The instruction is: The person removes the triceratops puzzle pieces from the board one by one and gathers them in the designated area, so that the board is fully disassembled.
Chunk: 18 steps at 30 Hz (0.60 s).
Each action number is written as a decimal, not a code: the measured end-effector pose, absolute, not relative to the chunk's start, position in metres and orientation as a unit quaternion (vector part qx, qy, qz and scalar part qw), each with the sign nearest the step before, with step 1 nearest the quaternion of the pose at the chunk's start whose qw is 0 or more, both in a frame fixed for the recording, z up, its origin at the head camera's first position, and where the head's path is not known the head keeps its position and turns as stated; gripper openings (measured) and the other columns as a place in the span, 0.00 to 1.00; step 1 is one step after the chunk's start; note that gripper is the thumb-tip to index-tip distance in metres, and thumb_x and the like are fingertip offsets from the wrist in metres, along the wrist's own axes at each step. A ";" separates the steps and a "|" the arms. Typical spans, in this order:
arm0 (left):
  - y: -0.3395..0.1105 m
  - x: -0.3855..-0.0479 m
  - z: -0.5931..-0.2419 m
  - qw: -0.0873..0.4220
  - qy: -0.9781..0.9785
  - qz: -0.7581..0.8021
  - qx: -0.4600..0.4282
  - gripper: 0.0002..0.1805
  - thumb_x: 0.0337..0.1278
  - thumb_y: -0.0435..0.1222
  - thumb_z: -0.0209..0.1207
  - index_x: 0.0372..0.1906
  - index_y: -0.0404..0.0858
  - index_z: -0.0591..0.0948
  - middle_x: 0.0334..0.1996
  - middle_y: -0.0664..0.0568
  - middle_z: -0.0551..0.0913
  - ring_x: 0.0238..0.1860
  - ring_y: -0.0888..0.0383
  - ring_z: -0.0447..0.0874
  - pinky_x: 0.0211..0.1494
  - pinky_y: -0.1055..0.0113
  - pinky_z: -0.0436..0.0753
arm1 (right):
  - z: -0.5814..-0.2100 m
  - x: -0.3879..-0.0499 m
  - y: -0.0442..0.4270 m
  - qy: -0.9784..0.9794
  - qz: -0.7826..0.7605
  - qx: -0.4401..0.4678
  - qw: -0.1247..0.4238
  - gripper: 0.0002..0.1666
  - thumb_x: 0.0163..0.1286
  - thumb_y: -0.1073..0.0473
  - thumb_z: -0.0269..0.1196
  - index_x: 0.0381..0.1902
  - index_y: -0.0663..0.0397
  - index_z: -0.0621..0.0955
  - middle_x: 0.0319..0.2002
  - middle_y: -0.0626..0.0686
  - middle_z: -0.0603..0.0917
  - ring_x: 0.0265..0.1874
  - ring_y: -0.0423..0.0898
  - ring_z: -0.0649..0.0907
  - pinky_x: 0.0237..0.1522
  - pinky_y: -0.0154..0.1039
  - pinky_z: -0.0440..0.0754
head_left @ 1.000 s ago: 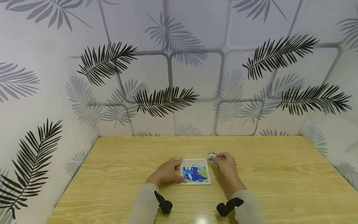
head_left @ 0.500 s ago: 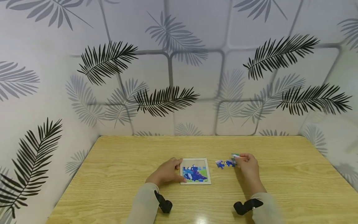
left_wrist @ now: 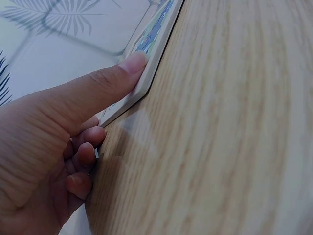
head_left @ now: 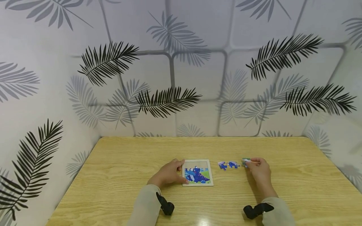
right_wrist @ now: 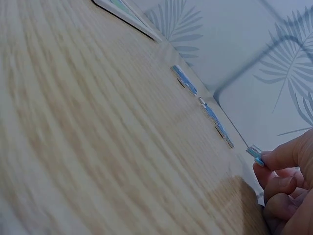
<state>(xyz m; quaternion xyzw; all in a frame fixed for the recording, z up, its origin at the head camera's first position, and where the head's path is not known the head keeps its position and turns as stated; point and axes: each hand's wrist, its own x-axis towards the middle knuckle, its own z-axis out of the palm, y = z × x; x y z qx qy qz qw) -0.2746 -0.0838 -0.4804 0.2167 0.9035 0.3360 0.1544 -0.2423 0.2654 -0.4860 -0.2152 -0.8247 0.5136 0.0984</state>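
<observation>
A square jigsaw tray (head_left: pixel 199 184) with a pale rim lies flat on the table, a blue dinosaur picture filling its lower part. My left hand (head_left: pixel 167 173) grips its left side; in the left wrist view the thumb (left_wrist: pixel 132 62) presses on the rim and the other fingers curl by the edge. Between thumb and fingers my right hand (head_left: pixel 260 172) pinches a green-and-white puzzle piece (head_left: pixel 244 160), which shows edge-on in the right wrist view. Two blue-and-white puzzle pieces, a left one (head_left: pixel 222 165) and a right one (head_left: pixel 233 164), lie between the tray and that hand.
The wooden table (head_left: pixel 127 153) reaches back to a wall (head_left: pixel 198 75) with a leaf pattern. Each wrist wears a black camera mount, such as the left one (head_left: pixel 167 207). The right hand casts a shadow on the wood.
My right hand has moved right, past the two loose pieces, carrying the pinched puzzle piece and uncovering them. The left hand and the tray have stayed in place.
</observation>
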 end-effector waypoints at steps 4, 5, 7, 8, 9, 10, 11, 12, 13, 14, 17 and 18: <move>-0.084 -0.275 -0.480 0.155 0.903 0.341 0.213 0.53 0.39 0.49 0.73 0.72 0.40 0.60 0.32 0.54 0.63 0.31 0.60 0.60 0.37 0.64 0.63 | -0.486 -0.243 0.264 -0.839 0.493 -0.206 0.100 0.19 0.63 0.61 0.61 0.47 0.69 0.74 0.34 0.60 0.79 0.26 0.42 0.75 0.25 0.33 0.71; -0.084 -0.274 -0.480 0.155 0.903 0.341 0.212 0.53 0.39 0.49 0.73 0.72 0.40 0.60 0.32 0.54 0.63 0.31 0.60 0.61 0.37 0.64 0.63 | -0.486 -0.243 0.263 -0.844 0.486 -0.204 0.102 0.18 0.63 0.61 0.62 0.46 0.69 0.75 0.34 0.60 0.79 0.27 0.44 0.76 0.25 0.33 0.71; -0.084 -0.274 -0.480 0.154 0.903 0.342 0.210 0.53 0.39 0.49 0.73 0.72 0.40 0.60 0.32 0.54 0.63 0.31 0.60 0.61 0.37 0.64 0.63 | -0.485 -0.242 0.262 -0.851 0.474 -0.201 0.107 0.18 0.62 0.61 0.62 0.45 0.70 0.75 0.34 0.61 0.79 0.29 0.47 0.76 0.26 0.34 0.71; -0.084 -0.274 -0.479 0.154 0.903 0.343 0.209 0.53 0.39 0.49 0.73 0.72 0.40 0.60 0.32 0.54 0.63 0.31 0.60 0.61 0.37 0.64 0.63 | -0.485 -0.242 0.261 -0.854 0.468 -0.200 0.112 0.17 0.62 0.61 0.62 0.44 0.70 0.75 0.34 0.61 0.79 0.31 0.49 0.77 0.27 0.34 0.71; -0.084 -0.274 -0.479 0.154 0.903 0.342 0.209 0.53 0.39 0.49 0.73 0.72 0.40 0.60 0.32 0.54 0.63 0.32 0.59 0.61 0.37 0.64 0.63 | -0.486 -0.241 0.261 -0.856 0.461 -0.201 0.117 0.17 0.62 0.61 0.63 0.43 0.70 0.76 0.34 0.61 0.79 0.32 0.51 0.77 0.28 0.34 0.71; -0.084 -0.273 -0.479 0.153 0.903 0.342 0.208 0.53 0.39 0.49 0.73 0.72 0.40 0.60 0.32 0.54 0.63 0.32 0.59 0.61 0.38 0.64 0.63 | -0.486 -0.241 0.260 -0.858 0.455 -0.203 0.123 0.17 0.61 0.61 0.63 0.42 0.70 0.76 0.33 0.60 0.78 0.32 0.52 0.77 0.28 0.35 0.71; -0.084 -0.273 -0.479 0.153 0.904 0.342 0.208 0.53 0.39 0.49 0.73 0.72 0.40 0.60 0.32 0.54 0.63 0.32 0.59 0.61 0.38 0.64 0.63 | -0.487 -0.241 0.260 -0.859 0.451 -0.203 0.129 0.16 0.60 0.61 0.63 0.41 0.70 0.76 0.33 0.61 0.78 0.33 0.53 0.77 0.28 0.35 0.70; -0.084 -0.273 -0.479 0.153 0.904 0.342 0.208 0.53 0.39 0.49 0.73 0.72 0.40 0.60 0.32 0.54 0.63 0.32 0.59 0.61 0.38 0.64 0.63 | -0.487 -0.241 0.260 -0.860 0.449 -0.204 0.133 0.16 0.59 0.61 0.64 0.41 0.70 0.76 0.33 0.62 0.79 0.33 0.54 0.77 0.28 0.36 0.70; -0.084 -0.273 -0.479 0.153 0.904 0.341 0.208 0.53 0.40 0.49 0.73 0.72 0.40 0.60 0.32 0.54 0.63 0.32 0.59 0.61 0.38 0.63 0.63 | -0.488 -0.241 0.260 -0.860 0.447 -0.205 0.137 0.17 0.59 0.61 0.64 0.40 0.70 0.76 0.33 0.62 0.79 0.34 0.55 0.77 0.29 0.36 0.70; -0.084 -0.273 -0.479 0.154 0.904 0.341 0.208 0.53 0.40 0.49 0.73 0.72 0.40 0.60 0.32 0.54 0.63 0.32 0.59 0.61 0.38 0.63 0.63 | -0.488 -0.240 0.260 -0.860 0.445 -0.206 0.139 0.17 0.59 0.61 0.64 0.40 0.69 0.76 0.34 0.63 0.79 0.34 0.55 0.77 0.29 0.36 0.70; -0.084 -0.273 -0.479 0.153 0.903 0.341 0.211 0.53 0.40 0.49 0.73 0.72 0.40 0.60 0.32 0.54 0.63 0.32 0.59 0.61 0.38 0.63 0.64 | -0.489 -0.240 0.260 -0.858 0.448 -0.207 0.139 0.18 0.59 0.61 0.65 0.41 0.70 0.76 0.35 0.64 0.79 0.34 0.55 0.77 0.29 0.36 0.70; -0.084 -0.273 -0.479 0.153 0.903 0.340 0.212 0.53 0.40 0.49 0.73 0.72 0.40 0.60 0.32 0.54 0.63 0.33 0.60 0.61 0.39 0.63 0.64 | -0.489 -0.239 0.260 -0.858 0.449 -0.208 0.138 0.18 0.59 0.61 0.65 0.41 0.70 0.76 0.34 0.63 0.78 0.34 0.54 0.76 0.29 0.36 0.70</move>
